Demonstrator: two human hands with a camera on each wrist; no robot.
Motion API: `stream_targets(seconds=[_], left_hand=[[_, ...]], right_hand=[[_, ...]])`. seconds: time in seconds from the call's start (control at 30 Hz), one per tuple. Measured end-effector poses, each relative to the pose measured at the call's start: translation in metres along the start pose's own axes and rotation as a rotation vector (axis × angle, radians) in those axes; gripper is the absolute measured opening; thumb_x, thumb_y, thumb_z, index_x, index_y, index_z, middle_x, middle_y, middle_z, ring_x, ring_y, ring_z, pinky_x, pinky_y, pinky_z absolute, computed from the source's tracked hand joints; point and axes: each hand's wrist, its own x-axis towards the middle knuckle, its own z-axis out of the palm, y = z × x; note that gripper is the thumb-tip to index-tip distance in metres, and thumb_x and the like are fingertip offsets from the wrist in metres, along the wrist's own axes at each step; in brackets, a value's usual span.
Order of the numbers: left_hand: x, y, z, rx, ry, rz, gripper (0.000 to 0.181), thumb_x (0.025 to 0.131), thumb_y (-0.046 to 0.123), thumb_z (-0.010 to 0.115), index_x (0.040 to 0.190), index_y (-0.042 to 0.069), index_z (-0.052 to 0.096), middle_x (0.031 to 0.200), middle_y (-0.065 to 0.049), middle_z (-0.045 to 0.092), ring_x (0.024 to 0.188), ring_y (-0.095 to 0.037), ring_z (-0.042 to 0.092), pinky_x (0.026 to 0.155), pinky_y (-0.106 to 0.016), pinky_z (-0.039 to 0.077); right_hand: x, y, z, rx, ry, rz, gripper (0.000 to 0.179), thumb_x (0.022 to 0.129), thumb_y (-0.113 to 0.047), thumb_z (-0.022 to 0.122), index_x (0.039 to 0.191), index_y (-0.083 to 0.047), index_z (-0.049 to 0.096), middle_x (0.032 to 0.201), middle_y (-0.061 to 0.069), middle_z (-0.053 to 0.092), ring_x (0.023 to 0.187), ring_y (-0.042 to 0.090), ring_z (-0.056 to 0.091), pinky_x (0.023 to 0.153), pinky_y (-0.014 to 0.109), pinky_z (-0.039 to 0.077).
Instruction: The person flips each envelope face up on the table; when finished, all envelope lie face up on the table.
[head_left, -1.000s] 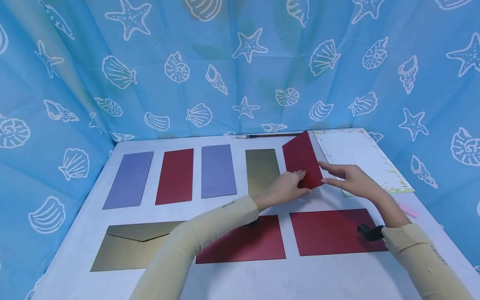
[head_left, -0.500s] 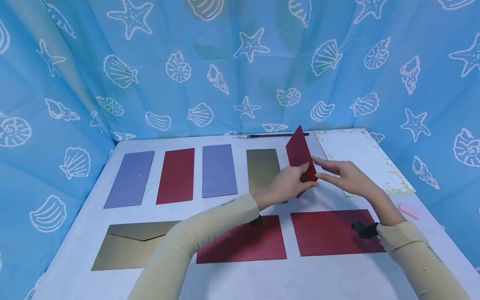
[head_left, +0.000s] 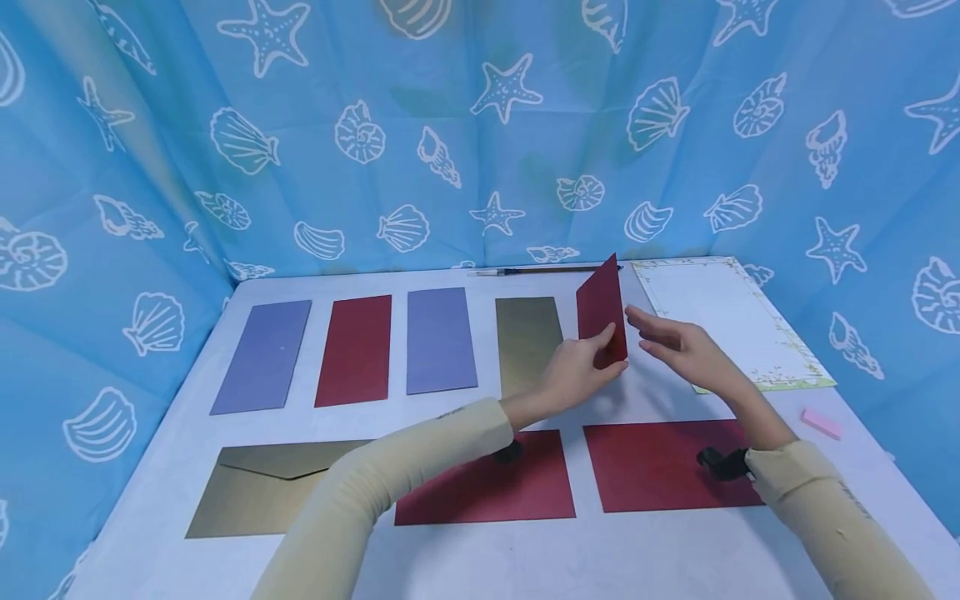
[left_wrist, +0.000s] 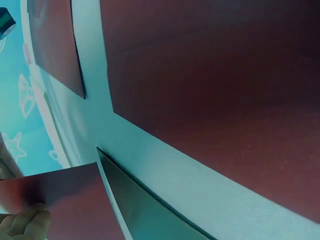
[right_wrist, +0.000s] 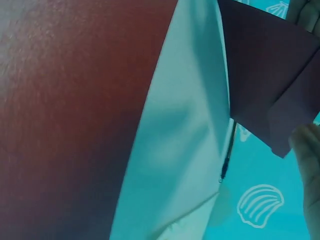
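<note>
Our left hand (head_left: 568,371) pinches a red envelope (head_left: 598,302), tipped up toward the bench's (head_left: 585,558) back edge and not yet flat like the seven other envelopes (head_left: 441,342), while our right hand (head_left: 688,350), fingers nearly straight, holds nothing just beside it.

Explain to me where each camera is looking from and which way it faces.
Head: worn on the head, facing forward and down over the table; shows the left hand pinching a red envelope, the right hand and both sleeves.
Left wrist: worn there, facing that hand's work; fingers, apparently its own, show lower left.
Right wrist: worn there, facing that hand's work; a blurred finger, probably its own, shows at the right edge.
Shared: head and right wrist both show the held envelope.
</note>
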Motion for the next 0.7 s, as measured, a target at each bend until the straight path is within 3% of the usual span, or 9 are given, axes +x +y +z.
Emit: stream_targets(seconds=[0.23,0.37,0.47,0.57,0.63,0.7], left_hand=[[-0.002,0.003,-0.002,-0.013,-0.003,0.026,0.054,0.096,0.028,0.061,0.143,0.006,0.046,0.053,0.005,0.049,0.046,-0.006,0.040,0.047,-0.013,0.032],[-0.002,0.006,-0.001,-0.034,0.000,0.033,0.052,0.097,0.027,0.059,0.143,0.006,0.044,0.051,0.005,0.047,0.044,-0.006,0.037,0.047,-0.014,0.030],[-0.002,0.006,-0.001,-0.062,0.017,0.038,0.053,0.098,0.027,0.058,0.144,0.005,0.043,0.056,0.003,0.053,0.051,-0.005,0.046,0.052,-0.012,0.034],[-0.002,0.008,0.000,-0.106,0.049,0.048,0.053,0.098,0.025,0.059,0.144,0.005,0.043,0.082,-0.003,0.070,0.081,-0.003,0.065,0.063,-0.008,0.041],[-0.003,0.009,0.001,-0.154,0.072,0.049,0.053,0.098,0.024,0.058,0.144,0.005,0.042,0.107,-0.009,0.070,0.104,-0.007,0.063,0.073,-0.007,0.043],[-0.003,0.010,0.002,-0.215,0.089,0.033,0.053,0.098,0.023,0.058,0.145,0.004,0.042,0.125,-0.010,0.063,0.115,-0.009,0.056,0.081,-0.009,0.045]], right_hand=[[0.004,0.006,0.011,0.006,-0.004,0.079,0.055,0.095,-0.003,0.059,0.145,0.005,0.036,0.142,0.028,0.042,0.120,0.046,0.050,0.083,0.008,0.041],[0.004,0.006,0.013,0.018,-0.010,0.054,0.056,0.096,-0.002,0.057,0.145,0.007,0.033,0.143,0.030,0.039,0.123,0.048,0.046,0.086,0.008,0.040],[0.003,0.006,0.012,0.003,-0.008,0.027,0.058,0.095,-0.001,0.058,0.146,0.007,0.032,0.144,0.030,0.038,0.125,0.049,0.043,0.088,0.011,0.039],[0.003,0.002,0.010,-0.019,0.002,0.015,0.060,0.094,-0.003,0.060,0.147,0.004,0.032,0.145,0.028,0.038,0.126,0.048,0.043,0.091,0.017,0.041],[0.003,-0.002,0.009,-0.032,0.012,0.012,0.061,0.094,-0.003,0.060,0.148,0.002,0.032,0.146,0.027,0.038,0.127,0.046,0.042,0.094,0.028,0.043],[0.004,-0.005,0.008,-0.056,0.019,0.016,0.060,0.094,-0.003,0.060,0.147,0.002,0.034,0.145,0.026,0.040,0.127,0.046,0.043,0.095,0.038,0.043]])
